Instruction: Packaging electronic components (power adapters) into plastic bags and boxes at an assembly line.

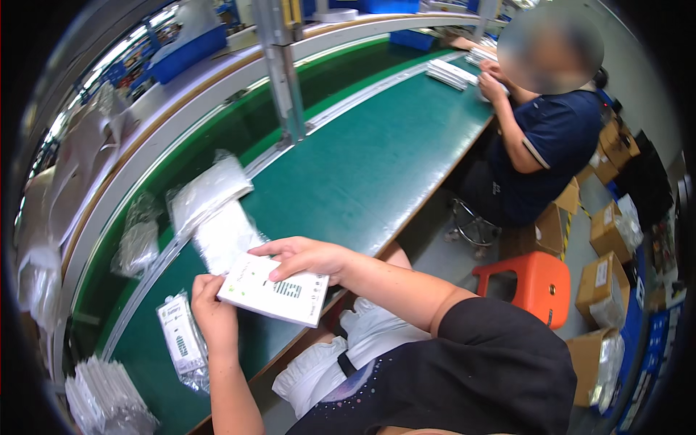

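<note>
I hold a flat white box [270, 299] with dark and green print over the front edge of the green workbench [348, 152]. My left hand [212, 303] pinches its left edge. My right hand [308, 259] grips the far right side, its thumb lying across the top face and its fingers partly hidden. A similar white box in a clear plastic bag [180, 335] lies on the bench just left of my left hand. Beyond the held box are white flat packs in clear plastic [223, 235], partly covered by the box and my right hand.
A stack of clear bags [109, 397] stands at the lower left. Crumpled plastic [139, 235] lies on the green strip behind a metal rail. A co-worker [544, 138] sits at the bench's far end by white boxes [451, 74]. An orange stool [533, 286] and cartons [603, 290] stand on the right.
</note>
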Demonstrator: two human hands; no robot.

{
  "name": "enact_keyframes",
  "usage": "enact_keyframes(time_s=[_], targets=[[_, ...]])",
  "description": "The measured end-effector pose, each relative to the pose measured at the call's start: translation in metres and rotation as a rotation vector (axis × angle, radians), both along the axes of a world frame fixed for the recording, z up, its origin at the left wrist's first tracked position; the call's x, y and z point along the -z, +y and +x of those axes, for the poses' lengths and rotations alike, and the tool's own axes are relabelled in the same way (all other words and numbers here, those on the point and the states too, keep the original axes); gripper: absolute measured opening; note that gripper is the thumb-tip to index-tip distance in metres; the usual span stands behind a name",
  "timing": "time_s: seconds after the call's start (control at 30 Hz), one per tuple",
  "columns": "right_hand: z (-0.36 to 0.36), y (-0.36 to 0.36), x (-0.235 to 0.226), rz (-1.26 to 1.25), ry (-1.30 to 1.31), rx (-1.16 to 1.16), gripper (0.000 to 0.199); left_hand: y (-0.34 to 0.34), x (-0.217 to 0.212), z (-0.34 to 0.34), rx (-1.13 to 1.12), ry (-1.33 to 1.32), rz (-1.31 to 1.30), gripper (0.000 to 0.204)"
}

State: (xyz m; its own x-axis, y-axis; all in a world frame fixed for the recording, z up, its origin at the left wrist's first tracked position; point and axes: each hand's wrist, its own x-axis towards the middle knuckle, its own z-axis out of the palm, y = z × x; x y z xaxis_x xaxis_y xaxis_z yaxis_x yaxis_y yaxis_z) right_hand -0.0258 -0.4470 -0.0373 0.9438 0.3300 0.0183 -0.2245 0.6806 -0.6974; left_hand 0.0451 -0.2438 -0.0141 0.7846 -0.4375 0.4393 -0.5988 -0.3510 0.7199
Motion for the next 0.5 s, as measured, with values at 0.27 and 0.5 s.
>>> enact_keyframes(time_s=[0.27, 0.5], targets=[[-0.015, 0.004, -0.014, -0.125, -0.020, -0.071, 0.063, 0.013, -0.001, -0.004, 0.011, 0.527, -0.219, 0.017], [-0.001, 0.012, -0.018, -0.021, 0.056, -0.047, 0.060, 0.007, -0.006, -0.003, 0.007, 0.495, -0.269, 0.013]])
